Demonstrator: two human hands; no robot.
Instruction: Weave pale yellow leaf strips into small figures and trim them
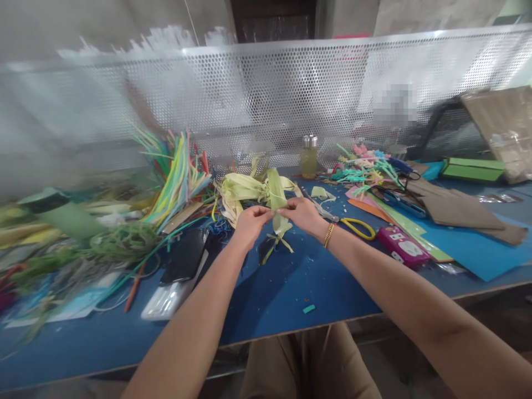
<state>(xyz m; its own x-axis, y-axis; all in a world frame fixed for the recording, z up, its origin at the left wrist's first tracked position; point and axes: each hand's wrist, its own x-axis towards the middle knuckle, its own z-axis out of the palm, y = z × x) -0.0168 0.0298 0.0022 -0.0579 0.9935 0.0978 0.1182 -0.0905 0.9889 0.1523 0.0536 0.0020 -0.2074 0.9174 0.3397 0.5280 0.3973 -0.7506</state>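
At twelve o'clock, your left hand (pixel 251 224) and right hand (pixel 306 215) are pinching a leaf strip (pixel 276 189), apparently shaping it, probably needing steadiness next.

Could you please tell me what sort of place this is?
It looks like a craft work area, perhaps a workshop: a blue table bears a bunch of colourful strips and yellow-handled scissors, while the left hand and right hand pinch a pale green, leaf-like strip.
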